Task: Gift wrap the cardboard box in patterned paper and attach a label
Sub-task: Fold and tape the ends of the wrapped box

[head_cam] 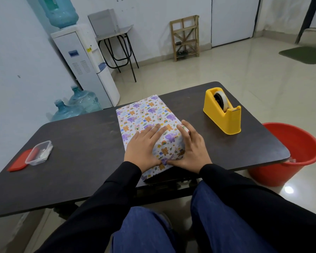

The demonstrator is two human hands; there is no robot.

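our wrapped box (146, 114) lies on the desk (80, 143) at its near edge, its long axis running away from us and its far end pointing slightly left. our left grip (141, 151) and right grip (192, 148), fingers spread flat, press the paper at its near end.

The left arm (98, 198) and right arm (244, 194) reach forward. The left hand (142, 148) lies flat on top of the wrapped box (146, 114), fingers straight. The right hand (192, 150) presses its side. Both thumbs almost meet at the near end.
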